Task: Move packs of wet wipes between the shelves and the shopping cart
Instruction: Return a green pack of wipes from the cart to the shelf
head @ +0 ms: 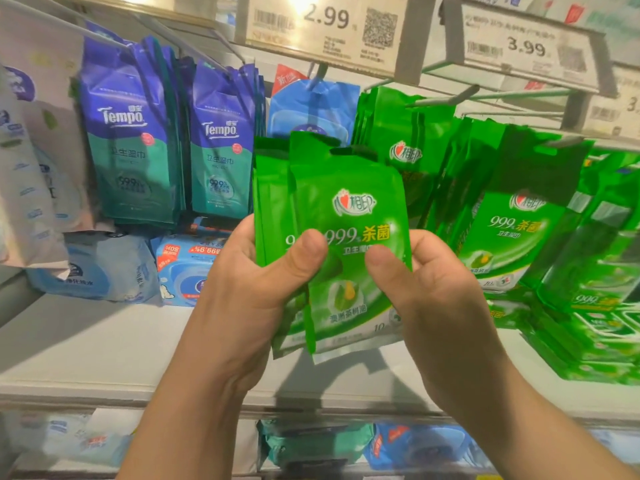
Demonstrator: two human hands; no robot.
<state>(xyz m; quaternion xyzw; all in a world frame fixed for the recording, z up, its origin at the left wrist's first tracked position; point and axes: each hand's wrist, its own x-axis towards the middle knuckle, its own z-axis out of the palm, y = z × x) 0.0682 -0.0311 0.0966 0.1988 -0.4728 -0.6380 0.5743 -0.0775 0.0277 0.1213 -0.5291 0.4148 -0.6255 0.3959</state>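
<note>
I hold a small stack of green wet wipe packs [349, 209] upright in front of the shelf, at the centre of the head view. My left hand [256, 285] grips the stack's left side with its thumb across the front pack. My right hand [436, 292] pinches the front pack's right edge between thumb and fingers. More green packs of the same kind hang on hooks behind and to the right [512, 216], and several lie stacked on the shelf at the right [588, 341]. No shopping cart is in view.
Purple-and-teal Tempo packs [138, 140] hang on hooks at the left. Blue wipe packs [187, 271] sit on the white shelf board [104, 341] below them. Price tags [322, 26] hang above on hook ends. A lower shelf holds more packs [311, 441].
</note>
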